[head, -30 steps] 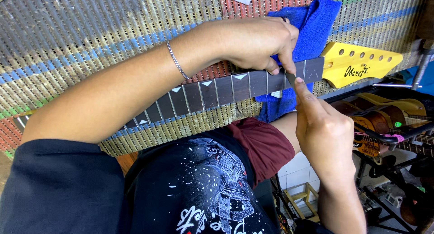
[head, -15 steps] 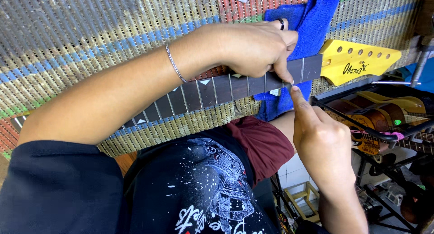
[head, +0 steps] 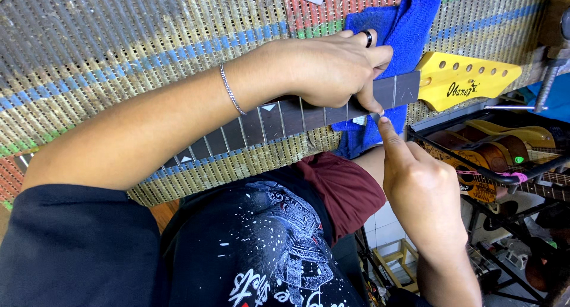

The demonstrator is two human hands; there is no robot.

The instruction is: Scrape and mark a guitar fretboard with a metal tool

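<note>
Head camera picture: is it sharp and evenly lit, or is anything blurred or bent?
Head view: even, soft light, no harsh glare; the hands, left and right, and the guitar neck look sharp; the woven mat bows, suggesting wide-angle distortion; the guitars on the rack sit dimmer.

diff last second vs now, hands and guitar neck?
Small change only. The right hand has slid slightly along the edge of the guitar neck away from the yellow headstock, fingertip still pressed at a fret end. The left hand still clamps the neck on the blue cloth. Nothing taken up or let go.
</note>
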